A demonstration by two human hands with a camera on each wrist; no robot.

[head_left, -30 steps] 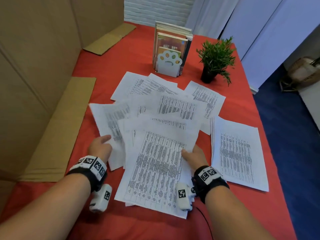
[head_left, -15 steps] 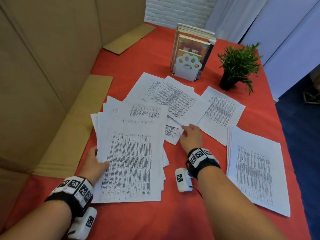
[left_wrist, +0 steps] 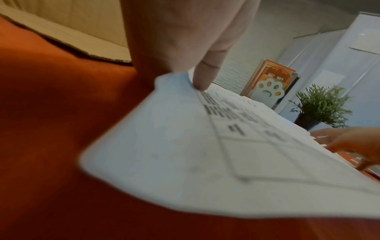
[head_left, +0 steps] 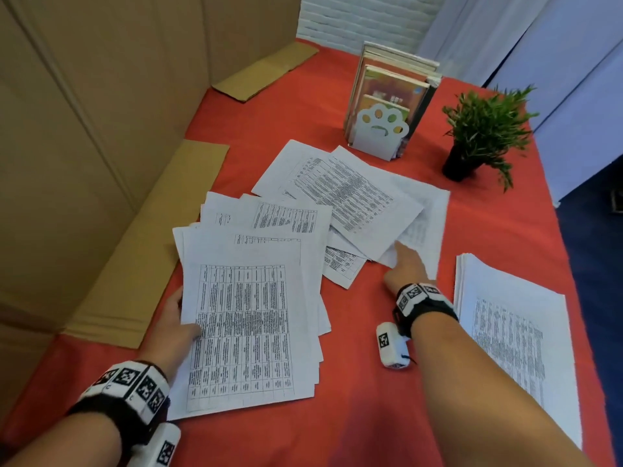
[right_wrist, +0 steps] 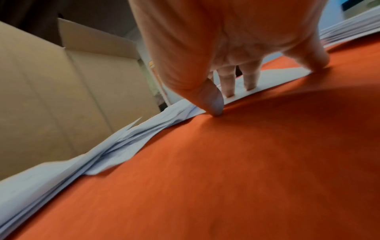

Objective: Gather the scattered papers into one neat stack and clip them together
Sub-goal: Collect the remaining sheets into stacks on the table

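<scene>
A fanned sheaf of printed papers (head_left: 242,315) lies near left on the red cloth. My left hand (head_left: 177,318) pinches its left edge, with the thumb (left_wrist: 202,81) on top of the lifted sheet (left_wrist: 205,146). Farther back, several loose sheets (head_left: 340,193) overlap. My right hand (head_left: 404,264) reaches to their near corner, and its straight fingers (right_wrist: 229,91) press on a sheet (right_wrist: 277,76) while the thumb tip touches the cloth at the paper's edge. A separate squared stack (head_left: 512,332) lies at the right. No clip is in view.
A paw-shaped bookend with books (head_left: 384,129) and a small potted plant (head_left: 485,136) stand at the back. Cardboard walls (head_left: 84,146) and flaps (head_left: 161,237) border the left side. The table's right edge (head_left: 573,264) drops to a blue floor.
My left hand has drawn the sheaf to the left and squared it somewhat. The right hand has let go of it and reached out to the loose sheets farther back.
</scene>
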